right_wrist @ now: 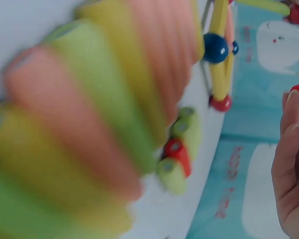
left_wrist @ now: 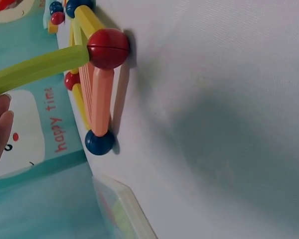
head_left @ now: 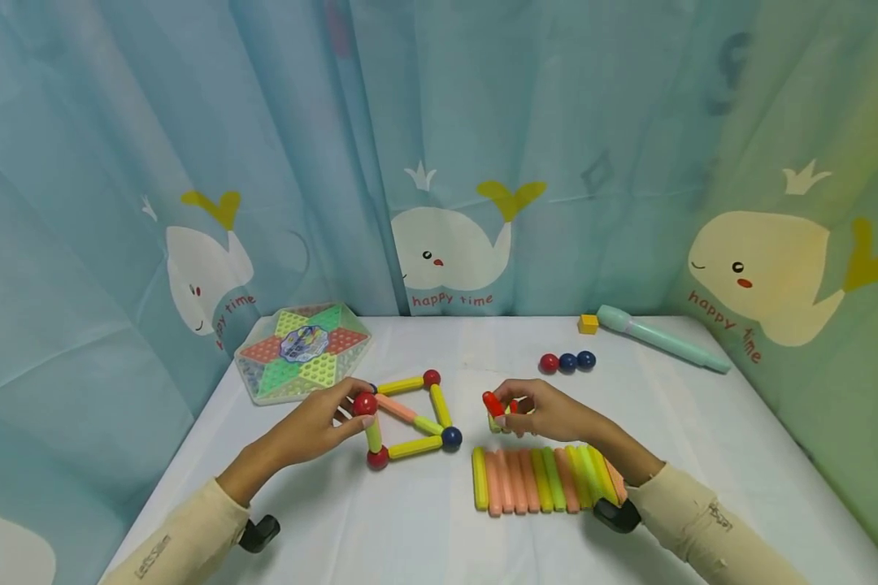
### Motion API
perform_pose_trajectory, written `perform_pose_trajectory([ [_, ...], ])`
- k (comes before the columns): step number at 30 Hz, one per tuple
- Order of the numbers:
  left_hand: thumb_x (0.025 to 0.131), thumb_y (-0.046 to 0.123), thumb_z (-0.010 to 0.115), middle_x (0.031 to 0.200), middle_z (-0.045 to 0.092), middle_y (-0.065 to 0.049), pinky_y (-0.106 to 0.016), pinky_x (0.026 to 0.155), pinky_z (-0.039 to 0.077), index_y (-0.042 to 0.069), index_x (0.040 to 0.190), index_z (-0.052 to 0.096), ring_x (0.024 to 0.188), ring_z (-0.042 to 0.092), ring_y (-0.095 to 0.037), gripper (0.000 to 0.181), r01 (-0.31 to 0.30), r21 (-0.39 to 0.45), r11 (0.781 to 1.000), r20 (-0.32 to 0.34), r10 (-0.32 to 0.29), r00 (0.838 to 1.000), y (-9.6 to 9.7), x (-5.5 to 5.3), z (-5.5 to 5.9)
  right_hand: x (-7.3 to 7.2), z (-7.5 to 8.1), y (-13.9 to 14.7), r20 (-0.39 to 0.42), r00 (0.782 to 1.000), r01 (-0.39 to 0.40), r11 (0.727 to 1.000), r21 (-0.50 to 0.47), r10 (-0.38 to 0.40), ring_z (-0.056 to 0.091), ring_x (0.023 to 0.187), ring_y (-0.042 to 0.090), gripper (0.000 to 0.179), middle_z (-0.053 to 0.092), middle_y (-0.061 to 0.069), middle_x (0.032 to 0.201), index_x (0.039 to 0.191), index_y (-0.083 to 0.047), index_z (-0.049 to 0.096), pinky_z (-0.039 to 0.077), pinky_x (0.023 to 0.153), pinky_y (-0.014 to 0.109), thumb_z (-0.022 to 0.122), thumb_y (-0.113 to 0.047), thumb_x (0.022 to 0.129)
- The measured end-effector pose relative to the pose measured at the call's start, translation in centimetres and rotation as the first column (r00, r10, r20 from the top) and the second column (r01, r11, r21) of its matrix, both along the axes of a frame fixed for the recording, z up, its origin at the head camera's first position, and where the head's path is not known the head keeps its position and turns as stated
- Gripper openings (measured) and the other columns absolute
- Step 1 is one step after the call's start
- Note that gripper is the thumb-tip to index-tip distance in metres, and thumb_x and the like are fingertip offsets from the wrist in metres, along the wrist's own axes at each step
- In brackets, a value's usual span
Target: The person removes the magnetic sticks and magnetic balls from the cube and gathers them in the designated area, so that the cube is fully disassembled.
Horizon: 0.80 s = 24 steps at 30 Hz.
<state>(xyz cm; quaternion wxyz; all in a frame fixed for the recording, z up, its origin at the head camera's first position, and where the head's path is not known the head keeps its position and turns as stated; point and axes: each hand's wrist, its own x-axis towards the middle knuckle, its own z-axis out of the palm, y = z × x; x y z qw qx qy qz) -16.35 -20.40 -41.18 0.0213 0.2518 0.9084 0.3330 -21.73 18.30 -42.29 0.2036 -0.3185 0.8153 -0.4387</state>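
Observation:
My left hand (head_left: 336, 410) holds a red ball (head_left: 365, 404) at the top of a light green stick (left_wrist: 45, 67), which rises from a red corner ball (left_wrist: 108, 48). This stick belongs to a frame of yellow, green and pink sticks joined by red and blue balls, such as the blue ball (head_left: 450, 438). Between thumb and fingers, my right hand (head_left: 537, 409) pinches a short red stick (head_left: 493, 405), raised above the table. Beneath that hand lie a few short pieces, among them a red one (right_wrist: 177, 155) and a green one (right_wrist: 172, 175).
A row of pink, yellow and green sticks (head_left: 519, 481) lies before my right hand. Farther back are a red ball (head_left: 549, 363) beside two blue ones (head_left: 576, 361), a yellow cube (head_left: 588, 324) and a teal wand-like object (head_left: 666, 339). The star-patterned game box (head_left: 262, 392) stands back left.

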Motion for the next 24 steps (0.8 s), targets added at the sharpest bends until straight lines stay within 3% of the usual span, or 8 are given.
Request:
perform_pose_trajectory([
  [7,0.098,0.030,0.067,0.109,0.069,0.004,-0.024,0.082,0.056,0.008,0.137,0.050,0.094,0.065,-0.010,0.049,-0.009,0.002,1.000,0.031,0.009,0.999,0.1,0.0,-0.3,0.6,-1.1,4.1,0.006,0.999,0.053,0.998,-0.044,-0.053,0.064,0.071,0.033,0.053,0.061,0.022,0.099,0.149,-0.011,0.041,0.058,0.060,0.041,0.060,-0.011,0.100],
  [11,0.097,0.029,0.068,0.107,0.068,0.004,-0.025,0.081,0.057,0.008,0.136,0.051,0.092,0.065,-0.009,0.047,-0.011,-0.007,1.000,0.026,0.011,1.000,0.1,0.0,-0.3,0.9,-1.9,6.1,0.021,0.998,0.062,0.996,-0.056,-0.061,0.063,0.071,0.032,0.048,0.060,0.029,0.100,0.148,-0.009,0.044,0.057,0.056,0.040,0.054,-0.009,0.101],
  [18,0.098,0.030,0.067,0.108,0.068,0.004,-0.025,0.081,0.057,0.009,0.136,0.052,0.092,0.065,-0.010,0.046,-0.022,-0.005,1.000,0.037,0.023,0.999,0.2,0.0,-0.3,1.3,-2.5,8.9,0.041,0.991,0.129,0.992,0.011,-0.129,0.061,0.075,0.029,0.056,0.061,0.018,0.102,0.147,-0.001,0.042,0.057,0.064,0.034,0.064,-0.010,0.096],
  [24,0.098,0.031,0.067,0.109,0.068,0.003,-0.023,0.080,0.056,0.009,0.136,0.051,0.093,0.064,-0.010,0.046,-0.023,-0.002,1.000,0.038,0.023,0.999,0.2,-0.1,-0.4,0.3,-2.6,9.7,0.009,0.991,0.131,0.988,0.080,-0.132,0.062,0.081,0.026,0.060,0.061,0.014,0.099,0.145,0.002,0.044,0.054,0.072,0.026,0.070,-0.011,0.092],
])
